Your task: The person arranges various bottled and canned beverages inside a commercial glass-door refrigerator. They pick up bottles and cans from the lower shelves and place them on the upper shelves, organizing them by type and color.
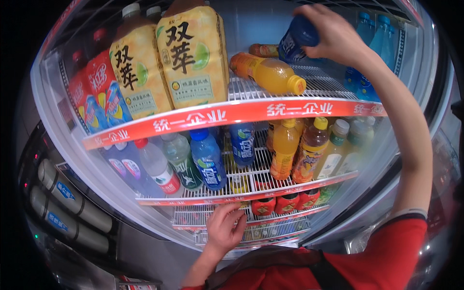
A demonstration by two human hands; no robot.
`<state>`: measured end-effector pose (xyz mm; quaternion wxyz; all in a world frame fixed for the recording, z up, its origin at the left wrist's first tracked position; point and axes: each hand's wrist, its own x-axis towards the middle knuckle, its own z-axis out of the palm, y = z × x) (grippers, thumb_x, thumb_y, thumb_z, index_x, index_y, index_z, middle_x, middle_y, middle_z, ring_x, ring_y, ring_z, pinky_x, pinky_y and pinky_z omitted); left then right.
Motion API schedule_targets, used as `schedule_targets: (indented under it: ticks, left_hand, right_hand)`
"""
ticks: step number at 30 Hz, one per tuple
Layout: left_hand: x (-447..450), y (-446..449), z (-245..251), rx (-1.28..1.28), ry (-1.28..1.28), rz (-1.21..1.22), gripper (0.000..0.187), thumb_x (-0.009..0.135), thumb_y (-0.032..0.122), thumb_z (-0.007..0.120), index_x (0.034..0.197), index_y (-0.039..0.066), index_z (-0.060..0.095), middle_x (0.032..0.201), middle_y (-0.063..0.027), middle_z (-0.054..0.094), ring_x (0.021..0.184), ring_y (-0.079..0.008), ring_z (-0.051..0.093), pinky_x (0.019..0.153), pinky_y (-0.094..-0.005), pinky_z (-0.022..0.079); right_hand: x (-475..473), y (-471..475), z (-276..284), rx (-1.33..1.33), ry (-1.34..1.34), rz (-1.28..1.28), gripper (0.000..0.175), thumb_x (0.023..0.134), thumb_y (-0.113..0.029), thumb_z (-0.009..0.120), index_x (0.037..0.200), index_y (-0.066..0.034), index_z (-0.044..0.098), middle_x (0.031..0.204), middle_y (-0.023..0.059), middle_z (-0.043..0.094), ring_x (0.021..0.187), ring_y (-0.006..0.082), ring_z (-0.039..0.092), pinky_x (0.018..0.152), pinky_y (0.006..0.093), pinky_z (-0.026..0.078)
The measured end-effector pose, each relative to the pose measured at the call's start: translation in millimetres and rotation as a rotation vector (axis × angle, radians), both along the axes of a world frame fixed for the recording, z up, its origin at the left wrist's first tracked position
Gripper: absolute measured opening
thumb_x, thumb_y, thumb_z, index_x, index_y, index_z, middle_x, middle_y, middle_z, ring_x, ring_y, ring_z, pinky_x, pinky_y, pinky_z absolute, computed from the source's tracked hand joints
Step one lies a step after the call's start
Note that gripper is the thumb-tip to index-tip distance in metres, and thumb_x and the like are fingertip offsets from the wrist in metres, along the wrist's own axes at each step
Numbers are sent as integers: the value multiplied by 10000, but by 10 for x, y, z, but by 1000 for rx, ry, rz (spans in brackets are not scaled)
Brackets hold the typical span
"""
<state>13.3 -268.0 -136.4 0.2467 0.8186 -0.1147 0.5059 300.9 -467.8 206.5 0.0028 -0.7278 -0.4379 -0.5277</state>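
My right hand (330, 34) grips a dark blue drink bottle (290, 45) by its end, tilted over the upper wire shelf (322, 85) of a drinks fridge. Just below it, an orange drink bottle (268, 72) lies on its side with its yellow cap towards the front edge. Behind that one, part of a smaller orange-brown bottle (264, 50) lies flat. My left hand (225, 226) is low, with nothing held in its loosely bent fingers, by the front edge of a lower shelf (192, 201).
Large yellow drink cartons or wrapped bottles (192, 58) fill the upper left, beside red-labelled bottles (105, 83). Light-blue bottles (382, 47) line the upper right. Upright blue bottles (208, 159), orange ones (285, 152) and red cans (262, 206) occupy lower shelves. Grey cylinders (69, 217) lie outside, left.
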Motion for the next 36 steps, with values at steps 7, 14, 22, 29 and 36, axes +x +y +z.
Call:
schedule_targets:
  ticks: [7,14,22,29,36]
  left_hand:
    - [208,-235,808,-149,88,-498,260,845,10,767,1099,-2,716,1161,-175,724,1036,-325,722,891,-379,573]
    - [138,-523,1027,-760,219,-1210,921,748,104,930,1527,17,446,1527,-163,509,1441,-276,470,1195,-455,381]
    - [-47,-266,644,-440,78,-421,914,741,94,935,1493,-22,428,1366,-162,622,1209,-254,657,1038,-395,534]
    - [756,-132,401,-548,51,-132,767,806,124,877,1445,-43,486,1339,-217,619,1194,-311,668,1013,-406,535]
    - [1145,30,240,-407,83,113,745,894,125,807,1490,-80,411,1366,-242,615,1199,-293,662,1012,-365,525]
  right_hand:
    - [-1312,-799,-916,413,-290,334,741,755,-129,893,1405,-124,538,1371,157,612,1236,332,636,1016,424,565]
    - [-2021,-727,-3127,848,128,950,687,860,-210,809,1420,-120,422,1341,217,552,1160,403,653,958,550,594]
    - [-1725,295,-3473,642,620,862,1004,700,-230,969,1468,-48,347,1464,244,496,1280,418,597,1078,491,513]
    - [-1414,831,-3449,534,1051,539,892,799,-118,821,1527,43,332,1368,331,559,1262,516,568,1025,526,497]
    - [-1172,949,-3366,508,1214,526,947,860,-122,760,1595,93,202,1388,394,524,1265,519,574,1036,511,494]
